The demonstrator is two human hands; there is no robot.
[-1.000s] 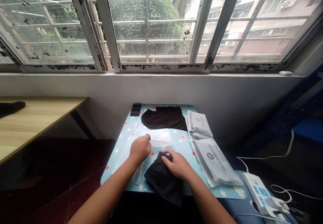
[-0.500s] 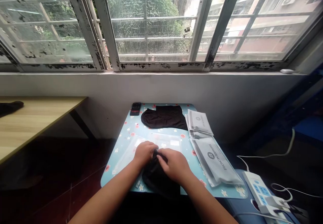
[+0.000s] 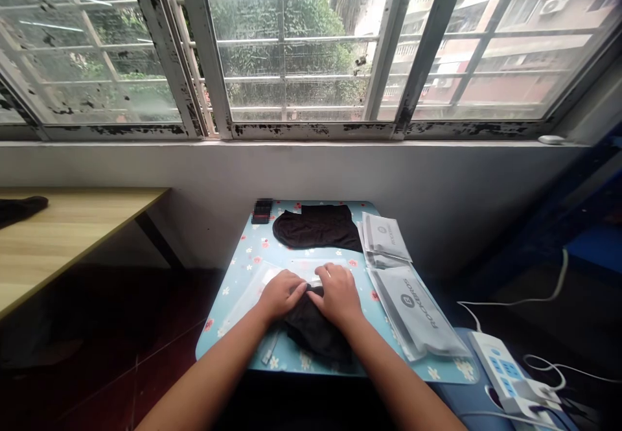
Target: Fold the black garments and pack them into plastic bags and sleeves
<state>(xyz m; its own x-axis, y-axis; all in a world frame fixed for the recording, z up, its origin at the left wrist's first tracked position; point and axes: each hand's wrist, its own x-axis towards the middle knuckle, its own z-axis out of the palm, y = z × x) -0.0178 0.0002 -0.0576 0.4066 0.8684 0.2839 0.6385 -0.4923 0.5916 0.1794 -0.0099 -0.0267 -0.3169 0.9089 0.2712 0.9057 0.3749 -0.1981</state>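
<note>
A black cloth item (image 3: 318, 330) lies near the front edge of the small flowered table (image 3: 233, 288). My left hand (image 3: 282, 296) pinches its far edge at the left, thumb against the fabric. At the right of the same edge, my right hand (image 3: 339, 293) has its thumb on the cloth and its fingers curled. Beneath and beyond both hands is a clear plastic bag (image 3: 253, 291), partly covered. Another black cloth piece (image 3: 315, 227) is spread flat at the back of the table.
Printed grey-white packages (image 3: 413, 311) line the table's right side. A small dark stack (image 3: 262, 211) sits at the back left corner. A power strip (image 3: 498, 366) with white cables is at the lower right. A wooden table (image 3: 72, 223) stands left, below the window.
The black cloth has come up from the front edge and lies more fully on the table. My right hand has turned, its fingers now further forward.
</note>
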